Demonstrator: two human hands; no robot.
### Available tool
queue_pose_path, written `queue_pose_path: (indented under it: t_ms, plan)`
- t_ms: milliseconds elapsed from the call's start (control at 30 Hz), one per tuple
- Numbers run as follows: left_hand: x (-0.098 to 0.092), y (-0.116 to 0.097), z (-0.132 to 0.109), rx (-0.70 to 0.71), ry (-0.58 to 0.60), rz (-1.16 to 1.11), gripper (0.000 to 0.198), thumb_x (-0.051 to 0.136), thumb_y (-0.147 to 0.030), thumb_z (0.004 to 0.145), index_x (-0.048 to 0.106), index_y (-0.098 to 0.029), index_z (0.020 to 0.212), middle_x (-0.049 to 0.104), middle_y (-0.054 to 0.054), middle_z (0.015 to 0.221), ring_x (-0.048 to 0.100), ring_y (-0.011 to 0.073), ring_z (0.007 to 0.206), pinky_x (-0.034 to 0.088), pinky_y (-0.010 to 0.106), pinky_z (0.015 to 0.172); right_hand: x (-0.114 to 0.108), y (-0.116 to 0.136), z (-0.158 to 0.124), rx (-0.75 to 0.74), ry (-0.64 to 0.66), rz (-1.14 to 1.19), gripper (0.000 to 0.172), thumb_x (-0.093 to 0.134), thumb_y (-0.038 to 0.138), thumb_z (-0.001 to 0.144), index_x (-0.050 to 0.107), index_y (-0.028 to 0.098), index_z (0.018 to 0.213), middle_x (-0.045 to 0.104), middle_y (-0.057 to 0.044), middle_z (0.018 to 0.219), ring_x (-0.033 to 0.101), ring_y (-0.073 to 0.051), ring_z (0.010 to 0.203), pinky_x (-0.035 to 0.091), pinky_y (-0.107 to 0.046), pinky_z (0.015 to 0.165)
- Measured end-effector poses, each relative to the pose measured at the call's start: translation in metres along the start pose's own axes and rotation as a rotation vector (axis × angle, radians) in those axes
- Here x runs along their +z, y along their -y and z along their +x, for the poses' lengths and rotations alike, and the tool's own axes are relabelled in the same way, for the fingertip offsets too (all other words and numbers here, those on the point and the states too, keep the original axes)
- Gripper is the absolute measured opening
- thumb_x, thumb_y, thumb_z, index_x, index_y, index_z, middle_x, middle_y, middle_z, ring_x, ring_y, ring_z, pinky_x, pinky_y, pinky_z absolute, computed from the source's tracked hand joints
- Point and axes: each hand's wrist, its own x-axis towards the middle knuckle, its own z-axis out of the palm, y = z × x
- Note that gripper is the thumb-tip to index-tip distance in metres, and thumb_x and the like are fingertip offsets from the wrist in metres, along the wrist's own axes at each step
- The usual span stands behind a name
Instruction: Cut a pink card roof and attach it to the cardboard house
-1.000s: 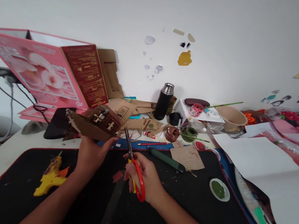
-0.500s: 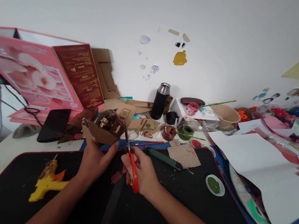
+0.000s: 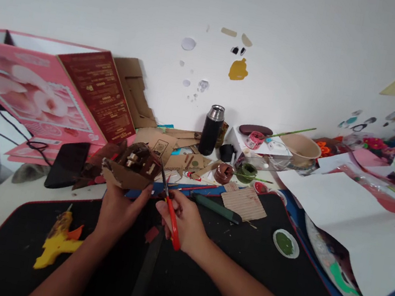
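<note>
Showing at nine o'clock from mid-view a pink flower-printed box [image 3: 39, 96] with maroon side panel. Presenting at half past eight, just beside the box, a black touchscreen device [image 3: 67, 165]. Displaying at eight, farther out, a yellow glue gun [image 3: 56, 243] lying on a black mat [image 3: 15, 239]. Gripping at half past seven, in the left hand [image 3: 119, 208], a brown cardboard model [image 3: 128, 174]: positioning it at eight o'clock, near mid-view, raised at the mat's far side; clamping from below, resting the thumb along the lower right, hiding most other fingers underneath. Listing near seven a small red scrap [image 3: 151, 234]. Grasping at six, in the right hand [image 3: 185, 219], red-handled scissors [image 3: 172, 219]: curling the fingers around the handles, pointing the blades toward eleven, tips just beside the model's right edge; leaving contact unclear, likewise any gap between the blades. Including near one a black thermos [image 3: 210, 132] with steel neck. Counting toward four a brown paint jar [image 3: 224, 173], a green paint jar [image 3: 246, 173] and corrugated cardboard [image 3: 244, 204]. Adding at three a beige bowl [image 3: 300, 152]; at four, farther out, a white dish [image 3: 296, 250] containing green paint; beyond, white paper [image 3: 347, 223].
</note>
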Motion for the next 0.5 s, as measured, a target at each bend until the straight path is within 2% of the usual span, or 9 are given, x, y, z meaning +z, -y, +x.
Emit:
queue_pose_path:
  t_ms: [200, 367, 500]
  plan:
    - [-0.0012, -0.0009, 0.0017, -0.025, 0.008, 0.008, 0.044, 0.076, -0.051, 0.083, 0.071, -0.016, 0.108, 0.077, 0.016, 0.110, 0.074, 0.0332, 0.106, 0.058, 0.052, 0.100, -0.0024, -0.0022, 0.0003, -0.027, -0.013, -0.010, 0.041, 0.079, 0.060, 0.089, 0.067, 0.023, 0.103, 0.047, 0.008, 0.063, 0.045, -0.011, 0.048, 0.037, -0.022, 0.044]
    - [-0.0010, 0.0004, 0.0005, -0.050, 0.037, -0.014, 0.047, 0.076, -0.051, 0.082, 0.067, -0.016, 0.113, 0.077, 0.013, 0.108, 0.074, 0.0305, 0.103, 0.060, 0.049, 0.099, -0.0036, 0.0011, -0.0009, -0.034, -0.001, -0.005, 0.039, 0.079, 0.059, 0.089, 0.065, 0.023, 0.097, 0.045, 0.008, 0.063, 0.042, -0.010, 0.048, 0.034, -0.022, 0.044]
    - [-0.0021, 0.0013, 0.0015, -0.020, 0.071, 0.013, 0.043, 0.075, -0.050, 0.082, 0.069, -0.017, 0.110, 0.076, 0.012, 0.109, 0.073, 0.0314, 0.108, 0.059, 0.049, 0.100, -0.0045, 0.0001, -0.0016, -0.036, -0.008, 0.021, 0.038, 0.079, 0.057, 0.089, 0.064, 0.023, 0.094, 0.046, 0.008, 0.065, 0.042, -0.009, 0.048, 0.034, -0.022, 0.044]
